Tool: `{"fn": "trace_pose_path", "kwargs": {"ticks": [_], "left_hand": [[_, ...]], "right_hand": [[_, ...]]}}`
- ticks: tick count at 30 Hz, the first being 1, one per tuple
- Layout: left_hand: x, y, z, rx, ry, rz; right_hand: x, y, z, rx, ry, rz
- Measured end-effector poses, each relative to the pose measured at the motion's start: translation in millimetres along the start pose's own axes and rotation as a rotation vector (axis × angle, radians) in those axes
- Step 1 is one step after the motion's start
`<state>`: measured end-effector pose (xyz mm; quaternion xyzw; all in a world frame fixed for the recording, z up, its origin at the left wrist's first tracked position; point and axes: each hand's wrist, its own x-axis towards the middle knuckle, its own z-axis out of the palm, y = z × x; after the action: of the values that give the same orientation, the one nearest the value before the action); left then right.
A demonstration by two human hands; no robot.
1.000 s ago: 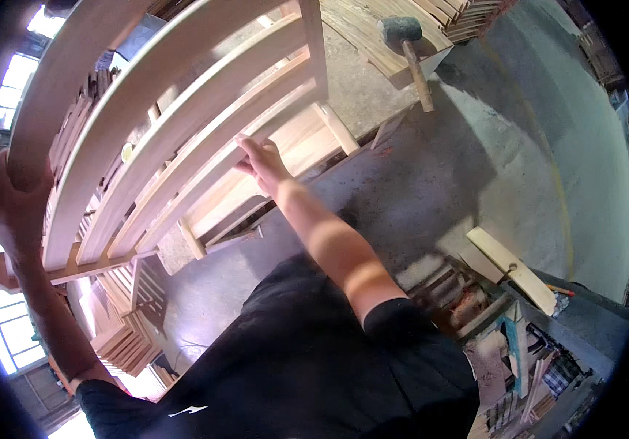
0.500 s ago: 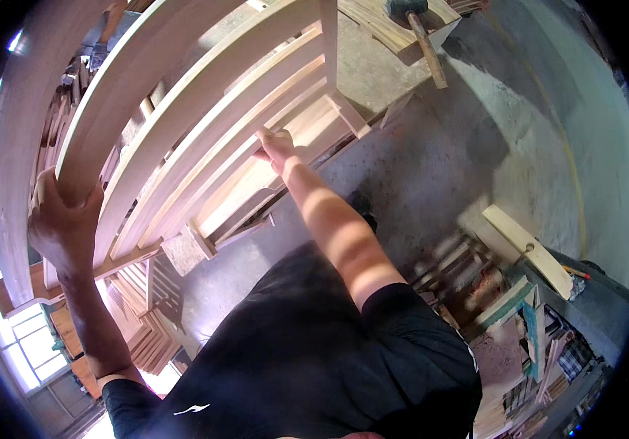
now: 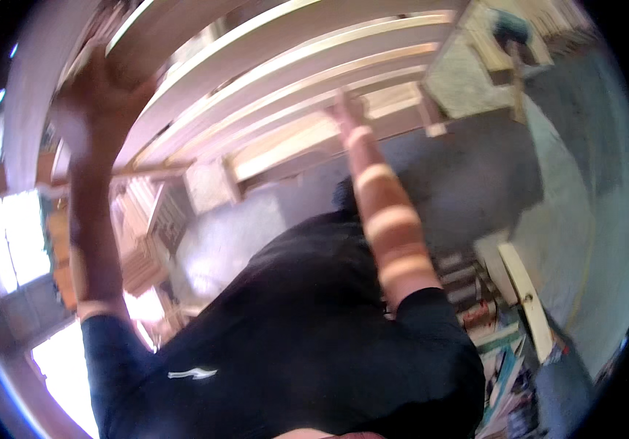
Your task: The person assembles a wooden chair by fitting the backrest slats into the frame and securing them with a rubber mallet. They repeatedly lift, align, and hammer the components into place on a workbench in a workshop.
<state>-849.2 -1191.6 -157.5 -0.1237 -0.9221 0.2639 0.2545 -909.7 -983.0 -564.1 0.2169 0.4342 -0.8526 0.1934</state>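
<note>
A large pale slatted wooden frame (image 3: pixel 285 55) with long curved slats fills the upper part of the view, tilted over the floor. My left hand (image 3: pixel 106 91) is wrapped round the end of a broad slat at the frame's left side. The picture is blurred there, and some fingers are hidden behind the wood. Farther right, my right hand (image 3: pixel 349 121) is at the lowest slats, with a finger pointing up along them. Motion smears its fingers, so their grip is unclear.
At the upper right a dark-headed mallet (image 3: pixel 512 33) lies by some boards. A pale plank (image 3: pixel 526 300) stands at the right above scrap timber (image 3: pixel 501 366). Stacked wooden parts (image 3: pixel 139 227) are at the left, near a bright window (image 3: pixel 18 238).
My view has turned, so the frame, mallet and plank appear shifted to the right and at another angle. Both hands appear farther up, staying at the frame.
</note>
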Motion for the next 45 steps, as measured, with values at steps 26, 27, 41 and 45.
{"fn": "trace_pose_path", "kwargs": {"ticks": [26, 27, 41, 45], "left_hand": [[-26.2, -18.1, 21.9, 0.085, 0.012, -0.018], [-23.8, -15.1, 21.4, 0.044, -0.029, -0.047], [58.1, 81.6, -25.4, -0.220, -0.167, -0.199], [83.8, 110.8, -26.4, -0.314, -0.206, -0.400]], "right_hand": [[-16.4, -22.7, 13.8, -0.063, 0.141, 0.077], [-16.0, -20.3, 9.5, -0.053, 0.144, 0.034], [-9.7, -17.2, 8.1, -0.120, 0.125, 0.084], [-20.4, -64.2, -16.0, -0.494, -0.191, 0.269]]}}
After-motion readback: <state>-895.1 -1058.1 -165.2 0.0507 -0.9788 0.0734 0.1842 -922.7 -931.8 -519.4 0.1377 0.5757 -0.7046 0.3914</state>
